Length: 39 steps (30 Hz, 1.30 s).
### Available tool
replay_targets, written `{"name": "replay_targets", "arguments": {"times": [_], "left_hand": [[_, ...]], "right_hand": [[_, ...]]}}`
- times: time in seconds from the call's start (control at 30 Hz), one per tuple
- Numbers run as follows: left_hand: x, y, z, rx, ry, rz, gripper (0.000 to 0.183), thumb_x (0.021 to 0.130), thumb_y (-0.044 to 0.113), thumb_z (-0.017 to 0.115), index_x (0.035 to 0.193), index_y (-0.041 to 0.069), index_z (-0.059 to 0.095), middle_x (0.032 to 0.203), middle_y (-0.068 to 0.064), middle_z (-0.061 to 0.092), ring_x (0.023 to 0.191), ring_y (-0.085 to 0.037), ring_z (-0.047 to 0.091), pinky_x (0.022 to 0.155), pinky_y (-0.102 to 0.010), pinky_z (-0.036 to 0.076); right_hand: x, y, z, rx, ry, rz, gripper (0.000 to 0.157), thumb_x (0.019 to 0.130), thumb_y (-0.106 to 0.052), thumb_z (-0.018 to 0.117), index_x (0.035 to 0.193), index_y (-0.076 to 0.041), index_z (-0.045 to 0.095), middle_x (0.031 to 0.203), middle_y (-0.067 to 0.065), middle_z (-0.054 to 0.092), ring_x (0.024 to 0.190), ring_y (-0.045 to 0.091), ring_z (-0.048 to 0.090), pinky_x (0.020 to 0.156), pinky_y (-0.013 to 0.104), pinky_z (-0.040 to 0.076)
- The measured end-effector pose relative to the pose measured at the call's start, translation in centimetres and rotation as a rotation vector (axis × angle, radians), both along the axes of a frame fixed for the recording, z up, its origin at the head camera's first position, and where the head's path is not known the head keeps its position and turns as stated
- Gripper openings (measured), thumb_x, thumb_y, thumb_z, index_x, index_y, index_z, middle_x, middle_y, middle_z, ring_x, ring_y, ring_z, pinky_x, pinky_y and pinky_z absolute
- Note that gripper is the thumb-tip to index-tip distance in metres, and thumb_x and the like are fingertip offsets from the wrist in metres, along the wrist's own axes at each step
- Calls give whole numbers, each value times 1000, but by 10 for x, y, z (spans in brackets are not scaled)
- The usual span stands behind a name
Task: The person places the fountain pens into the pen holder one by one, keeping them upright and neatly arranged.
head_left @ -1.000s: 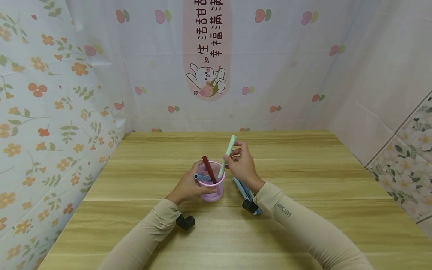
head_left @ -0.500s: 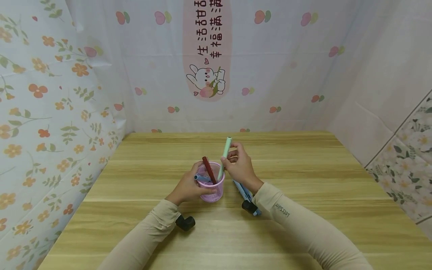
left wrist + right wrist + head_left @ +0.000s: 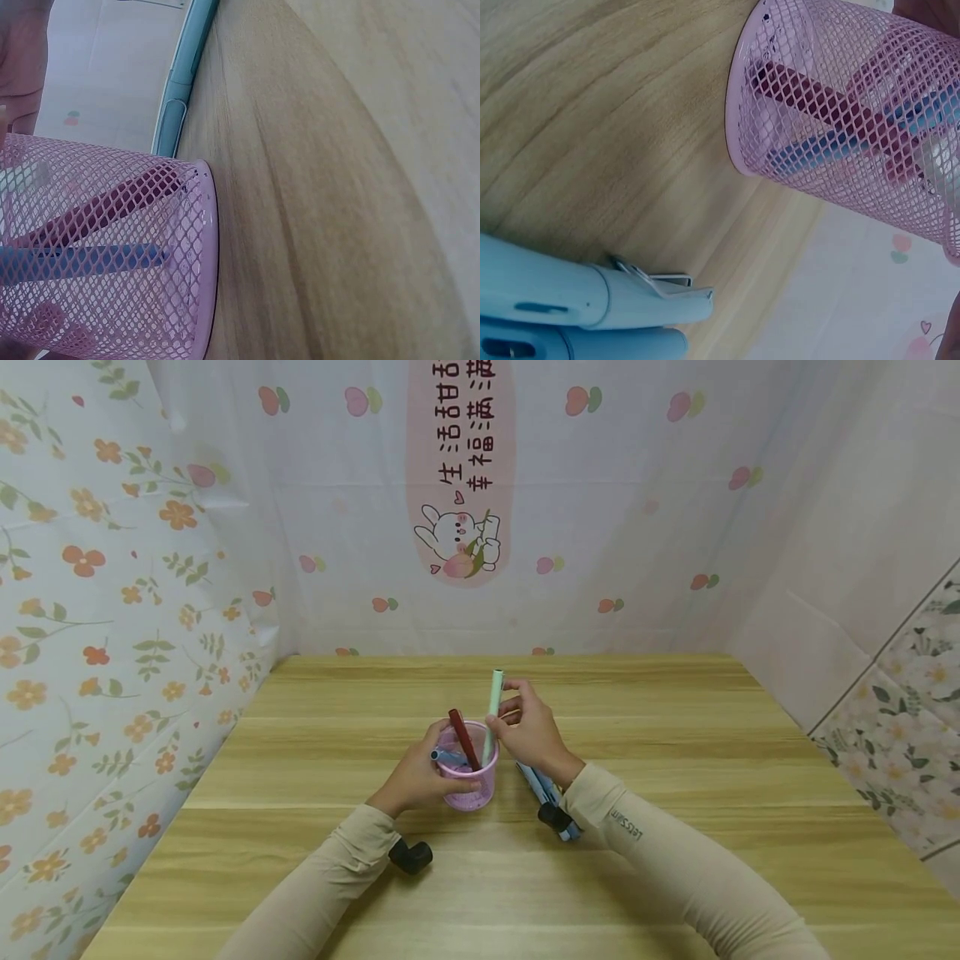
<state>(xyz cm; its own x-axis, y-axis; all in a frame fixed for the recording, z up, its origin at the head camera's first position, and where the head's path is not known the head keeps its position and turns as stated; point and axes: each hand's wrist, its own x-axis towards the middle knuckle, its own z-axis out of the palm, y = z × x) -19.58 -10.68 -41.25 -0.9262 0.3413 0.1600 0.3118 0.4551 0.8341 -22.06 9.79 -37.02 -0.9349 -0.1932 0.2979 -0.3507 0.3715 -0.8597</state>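
Note:
A pink mesh pen holder (image 3: 471, 789) stands on the table, and my left hand (image 3: 422, 777) grips its left side, thumb across the front. Inside it lean a dark red pen (image 3: 464, 739) and a blue pen (image 3: 451, 757). My right hand (image 3: 531, 731) pinches a pale green pen (image 3: 496, 693), held nearly upright with its lower end inside the holder's right rim. Through the mesh in the right wrist view, the red pen (image 3: 832, 105) reaches down near the base. Beside the holder, below my right hand, lie light blue pens (image 3: 542, 787).
In the right wrist view two blue pens, one paler (image 3: 547, 289) with a metal clip, lie side by side on the wooden table (image 3: 300, 793). Black wrist cameras (image 3: 411, 857) sit at both wrists. A patterned curtain (image 3: 600, 527) hangs behind the table.
My right hand has moved slightly left and down, lowering the green pen further into the holder and turning it more upright. My left hand has stayed on the holder.

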Motion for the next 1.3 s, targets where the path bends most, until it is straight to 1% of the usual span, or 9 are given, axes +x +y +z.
{"name": "replay_targets", "arguments": {"times": [0.17, 0.27, 0.4, 0.57, 0.77, 0.87, 1.0, 1.07, 1.3], "left_hand": [[0, 1, 0, 0, 2, 3, 101, 67, 27, 91, 147, 10, 32, 125, -16, 59, 110, -32, 58, 89, -49, 49], [0, 1, 0, 7, 2, -2, 101, 67, 26, 91, 147, 10, 32, 126, -16, 59, 110, -31, 59, 90, -50, 49], [0, 0, 1, -2, 1, -3, 101, 67, 25, 91, 148, 11, 32, 125, -15, 59, 109, -30, 59, 90, -49, 49], [-1, 0, 0, -18, 0, 0, 101, 66, 25, 91, 147, 13, 33, 125, -14, 59, 108, -30, 59, 88, -49, 50], [-1, 0, 0, -23, -14, 12, 100, 66, 27, 91, 147, 15, 33, 126, -12, 58, 108, -30, 59, 88, -49, 50], [-1, 0, 0, -22, -18, 14, 100, 66, 27, 91, 147, 15, 33, 127, -13, 58, 109, -30, 58, 88, -49, 50], [0, 0, -1, -23, -20, 18, 100, 66, 27, 91, 147, 14, 34, 127, -13, 57, 110, -30, 58, 89, -49, 50], [0, 0, -1, -25, -19, 20, 100, 66, 28, 91, 147, 14, 34, 127, -14, 58, 110, -31, 58, 89, -49, 50], [-2, 0, 0, -35, -11, 22, 101, 66, 29, 91, 148, 15, 33, 128, -16, 57, 112, -32, 57, 90, -51, 49]], "right_hand": [[-1, 2, 1, 72, -1, 32, 49, 89, -7, 67, 133, -5, 45, 97, 11, 66, 85, 26, 66, 73, 38, 56], [-2, 4, 0, 84, -17, 42, 47, 90, -9, 66, 133, -5, 46, 98, 11, 67, 86, 26, 66, 72, 36, 56], [-1, 6, 1, 32, -93, 55, 45, 92, -8, 65, 133, -5, 46, 100, 13, 66, 86, 26, 65, 71, 35, 56], [-2, 7, 2, -62, -215, 65, 43, 94, -6, 62, 133, -5, 45, 103, 17, 63, 88, 27, 65, 75, 39, 56], [-4, 15, 0, -109, -314, 79, 36, 97, -9, 60, 130, -5, 47, 106, 19, 62, 90, 27, 66, 78, 41, 56], [-4, 19, -2, -119, -347, 91, 32, 97, -9, 59, 126, -2, 48, 107, 21, 61, 91, 31, 65, 78, 43, 56], [-4, 24, -3, -123, -378, 101, 30, 97, -9, 58, 124, 2, 49, 111, 27, 59, 97, 41, 62, 79, 44, 55], [-4, 27, -4, -120, -392, 97, 30, 97, -9, 58, 124, 2, 50, 113, 28, 59, 98, 43, 61, 80, 45, 55], [-7, 41, -9, -122, -435, 78, 29, 98, -11, 57, 123, 2, 50, 117, 30, 56, 100, 42, 60, 84, 48, 53]]}}
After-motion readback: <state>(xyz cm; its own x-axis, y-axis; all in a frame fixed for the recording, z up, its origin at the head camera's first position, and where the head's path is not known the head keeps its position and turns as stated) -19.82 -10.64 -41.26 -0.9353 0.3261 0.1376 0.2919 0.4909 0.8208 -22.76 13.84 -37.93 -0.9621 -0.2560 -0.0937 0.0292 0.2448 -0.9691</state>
